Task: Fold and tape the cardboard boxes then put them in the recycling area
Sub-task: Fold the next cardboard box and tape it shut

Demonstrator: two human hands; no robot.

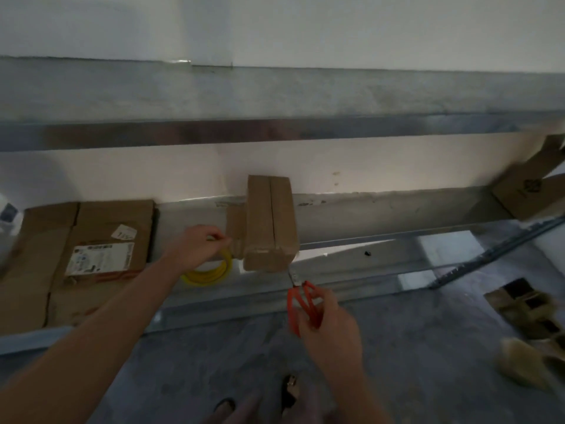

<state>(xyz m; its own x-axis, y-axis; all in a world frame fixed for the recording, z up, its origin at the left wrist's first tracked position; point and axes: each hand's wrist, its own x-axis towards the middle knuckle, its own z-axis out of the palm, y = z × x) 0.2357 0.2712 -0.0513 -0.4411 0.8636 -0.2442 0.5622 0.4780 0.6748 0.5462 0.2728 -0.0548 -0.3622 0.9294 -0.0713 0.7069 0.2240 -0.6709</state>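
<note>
Gripping tape roll (pixel 208 275) in left hand (pixel 198 246), scissors (pixel 301 298) in right hand (pixel 327 325) — blades so near could gash the box (pixel 270 228), not tape.

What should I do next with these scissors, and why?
Probably bring the scissors across to the left side of the small box and snip any tape drawn out there. Your left hand holds the yellow tape roll beside that side, while your right hand has the blades at the box's right corner.
</note>
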